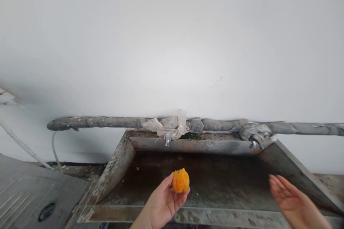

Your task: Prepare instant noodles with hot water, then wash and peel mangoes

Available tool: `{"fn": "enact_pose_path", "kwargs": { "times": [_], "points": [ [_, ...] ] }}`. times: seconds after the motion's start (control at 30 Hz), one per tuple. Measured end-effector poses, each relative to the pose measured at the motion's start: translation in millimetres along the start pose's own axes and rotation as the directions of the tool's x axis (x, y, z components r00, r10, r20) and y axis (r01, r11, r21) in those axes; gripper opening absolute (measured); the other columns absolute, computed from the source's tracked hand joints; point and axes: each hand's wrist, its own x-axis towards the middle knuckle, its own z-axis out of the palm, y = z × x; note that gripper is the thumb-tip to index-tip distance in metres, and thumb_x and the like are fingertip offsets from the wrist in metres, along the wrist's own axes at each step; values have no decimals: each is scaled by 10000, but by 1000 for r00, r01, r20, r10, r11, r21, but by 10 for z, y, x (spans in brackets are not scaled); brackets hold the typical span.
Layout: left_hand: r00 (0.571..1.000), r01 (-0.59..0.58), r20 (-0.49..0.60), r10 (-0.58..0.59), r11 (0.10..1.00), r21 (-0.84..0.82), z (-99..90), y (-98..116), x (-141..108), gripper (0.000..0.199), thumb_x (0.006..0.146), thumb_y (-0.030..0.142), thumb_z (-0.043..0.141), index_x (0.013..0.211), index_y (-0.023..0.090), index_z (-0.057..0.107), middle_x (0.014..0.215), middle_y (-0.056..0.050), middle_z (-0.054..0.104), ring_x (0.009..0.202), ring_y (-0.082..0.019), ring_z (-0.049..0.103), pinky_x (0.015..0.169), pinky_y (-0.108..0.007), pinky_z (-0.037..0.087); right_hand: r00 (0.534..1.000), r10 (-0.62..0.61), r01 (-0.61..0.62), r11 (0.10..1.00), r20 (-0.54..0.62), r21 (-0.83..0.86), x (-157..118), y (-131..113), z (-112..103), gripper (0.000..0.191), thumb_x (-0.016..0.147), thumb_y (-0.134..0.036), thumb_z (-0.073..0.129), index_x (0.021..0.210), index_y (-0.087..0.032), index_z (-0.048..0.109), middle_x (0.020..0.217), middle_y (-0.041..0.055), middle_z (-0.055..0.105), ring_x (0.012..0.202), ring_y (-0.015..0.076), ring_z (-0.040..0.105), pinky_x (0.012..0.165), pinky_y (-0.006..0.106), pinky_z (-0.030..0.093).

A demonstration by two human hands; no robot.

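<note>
My left hand (166, 201) is closed on a small, round orange fruit (181, 181) over the front part of a metal trough sink (215, 214). The thumb rests at the fruit's left side, and fingers support it from below and the right. Its top edge is ragged, as if bitten or torn; I cannot tell the exact kind. Over the sink's right side, my right hand (291, 198) is open and holds nothing. Its fingers are stretched out close together, slightly blurred, well apart from the fruit.
A wrapped grey pipe (102, 122) runs along the white wall (172, 43) behind the sink. Two taps, a left tap (167, 139) and a right tap (256, 141), hang from it. At the left stands a grey ribbed drainboard (29, 196) with a dark round drain (46, 212).
</note>
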Motion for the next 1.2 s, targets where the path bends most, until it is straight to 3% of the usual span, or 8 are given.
{"fn": "enact_pose_path", "kwargs": {
  "times": [0.07,0.23,0.4,0.47,0.6,0.77,0.93,1.2],
  "points": [
    [995,-83,-48,89,991,100,43,-25,23,381,772,343,590,1027,79,492,900,-131,662,801,-221,647,692,-280,508,971,104,-92,993,214,-69,-257,260,399,424,580,-370,703,953,-197,601,932,94,644,773,186,614,615,267,530],
    [925,-335,-58,376,877,344,148,-68,18,342,736,269,640,985,186,420,939,-80,631,776,-177,618,709,-313,486,769,131,87,948,625,-305,-842,744,1263,571,614,-478,712,1068,-186,528,980,109,616,826,238,605,709,377,502],
    [781,-534,-63,621,716,449,261,-145,-39,367,670,227,701,917,193,433,907,-35,577,854,-180,575,761,-308,458,689,71,44,989,721,-139,-1055,1038,1622,712,596,-471,743,1159,-212,392,1112,122,563,1009,271,552,903,438,412],
    [760,-556,-34,649,677,483,299,-163,-77,302,682,260,689,868,185,462,854,-20,567,831,-174,567,748,-293,447,672,54,37,994,739,-106,-1096,1072,1705,644,607,-433,749,1118,-215,422,1113,107,569,1037,271,533,920,424,396],
    [802,-536,2,597,718,444,304,-116,-149,240,794,407,518,825,169,512,861,-53,579,865,-205,560,730,-311,439,667,154,-62,987,729,-152,-1149,963,1775,490,697,-388,683,1099,-191,482,1061,86,593,968,243,547,795,354,444],
    [830,-411,-136,541,758,506,172,10,-99,366,762,460,538,973,161,528,927,-80,587,837,-204,563,672,-295,425,501,262,-307,945,825,-113,-1123,828,1727,494,685,-361,694,1107,-166,526,1062,78,580,913,209,541,677,271,435],
    [968,-199,-57,243,889,412,147,56,-94,522,788,564,411,1049,131,542,995,-119,597,807,-202,558,611,-287,429,409,254,-269,951,876,-150,-1024,828,1672,632,607,-284,775,1147,-209,458,1043,58,601,912,189,541,719,260,404],
    [984,-172,44,173,860,481,153,3,-152,408,752,306,594,1104,127,491,950,-110,632,765,-183,604,626,-270,446,342,271,-77,962,900,-261,-899,680,1625,509,627,-215,740,1068,-205,485,1032,56,594,946,198,539,804,311,405]
  ]
}}
